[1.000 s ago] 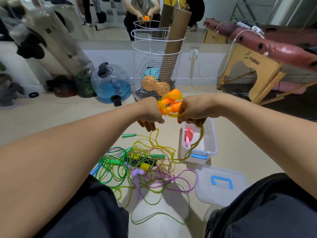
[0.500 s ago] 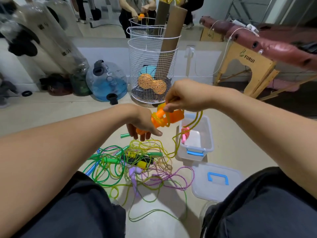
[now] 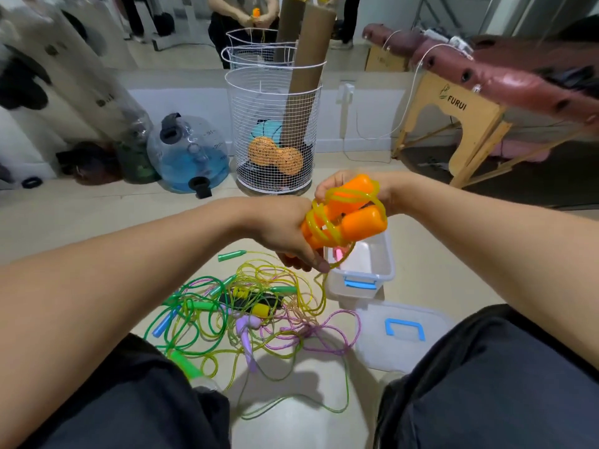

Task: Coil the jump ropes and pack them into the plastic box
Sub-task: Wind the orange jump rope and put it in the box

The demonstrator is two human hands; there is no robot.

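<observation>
Head view: both hands up at chest height over the floor, working one orange-handled rope [image 3: 343, 222]. Two fat orange handles lie side by side, long axis running roughly from 8 o'clock up to 2 o'clock, yellow cord looped round them several turns. Left hand [image 3: 288, 234] grips the low end of the bundle, fingers curled under it, thumb on the cord. Right hand [image 3: 353, 186] is behind the upper end, fingers curled round the top handle; how tightly, cannot tell, the handles hide most of it. A loose tail of yellow cord drops from the bundle at about 6 o'clock and trails to the floor.

Plastic box [image 3: 372, 277] sits open on the floor directly under and just past the bundle, at 5 o'clock from the grip, blue latch facing the person. Something pink is already inside. Its lid [image 3: 402, 338] lies nearer the person, just beside the box, blue handle up.

Judgement: wrapping looks nearly finished; the tail needs tucking, then the bundle goes straight down into the box. Right hand is the nearer one to the box. Handles' long axis will probably need turning to match the box's long side.

Tangled pile of ropes [image 3: 240, 312], green, yellow, purple, lies on the floor at 7 o'clock from the box, not yet coiled.
</observation>
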